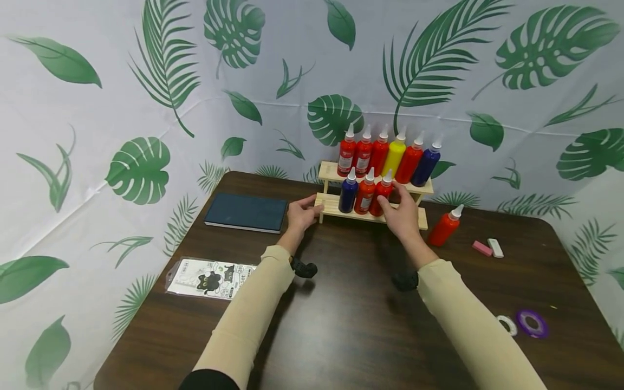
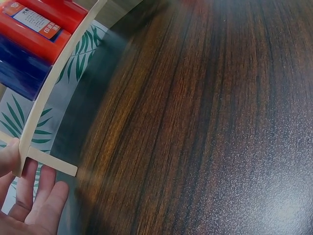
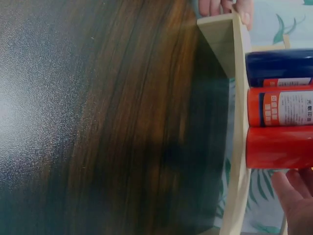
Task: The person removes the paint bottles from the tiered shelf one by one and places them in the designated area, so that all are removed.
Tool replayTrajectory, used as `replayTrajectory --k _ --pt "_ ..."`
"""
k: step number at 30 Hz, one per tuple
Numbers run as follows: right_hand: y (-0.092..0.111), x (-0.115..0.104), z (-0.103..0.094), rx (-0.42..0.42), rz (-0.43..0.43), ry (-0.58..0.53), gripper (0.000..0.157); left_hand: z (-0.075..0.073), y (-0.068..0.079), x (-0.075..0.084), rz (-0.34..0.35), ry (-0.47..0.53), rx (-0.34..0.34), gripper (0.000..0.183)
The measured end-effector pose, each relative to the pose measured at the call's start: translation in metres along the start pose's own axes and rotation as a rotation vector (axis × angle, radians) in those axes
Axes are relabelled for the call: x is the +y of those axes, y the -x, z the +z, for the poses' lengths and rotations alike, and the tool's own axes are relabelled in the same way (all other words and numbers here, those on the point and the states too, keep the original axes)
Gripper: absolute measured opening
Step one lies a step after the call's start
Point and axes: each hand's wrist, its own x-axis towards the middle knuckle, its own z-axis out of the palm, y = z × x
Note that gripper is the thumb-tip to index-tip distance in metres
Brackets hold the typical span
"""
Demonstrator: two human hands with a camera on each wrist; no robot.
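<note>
A red squeeze bottle [image 1: 379, 203] is standing rightmost in the lower row of a two-tier wooden rack [image 1: 332, 205], near the far edge of the table [image 1: 341, 309]. My right hand [image 1: 403, 216] is hovering at its right side, thumb and fingers narrowly parted; I cannot tell whether they are gripping. My left hand [image 1: 301, 215] is pinching the left end of the lower shelf [image 1: 329, 203], thumb above, fingers beneath. Next to the bottle, another red bottle [image 1: 364, 198] and a blue bottle [image 1: 348, 196] are standing; six more bottles [image 1: 394, 156] are lining the upper shelf [image 1: 329, 171]. A dark notebook [image 1: 246, 212] is lying near the table's far left corner. A loose red bottle [image 1: 443, 229] is standing right of the rack; a pink block [image 1: 482, 248] and a purple ring [image 1: 521, 319] are lying toward the right edge.
</note>
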Motion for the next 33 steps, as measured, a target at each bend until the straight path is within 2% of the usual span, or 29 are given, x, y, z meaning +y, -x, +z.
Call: replayTrajectory --k 10,15,21,27,33 --pt "0.003 0.002 0.004 0.008 0.023 -0.024 0.052 -0.001 0.001 0.0 0.004 -0.005 -0.002 0.045" --pt "0.009 0.003 -0.003 0.01 0.041 -0.032 0.055 -0.001 0.0 -0.001 0.012 -0.008 0.008 0.045" --pt "0.027 0.006 -0.031 0.026 -0.002 -0.068 0.053 0.002 -0.001 -0.001 0.016 -0.008 0.007 0.044" --pt "0.057 0.014 -0.06 0.014 0.019 -0.065 0.051 -0.002 0.0 0.0 0.026 0.013 0.003 0.044" --pt "0.093 0.049 -0.088 0.094 0.063 0.003 0.048 -0.001 0.001 0.0 0.008 0.032 -0.014 0.044"
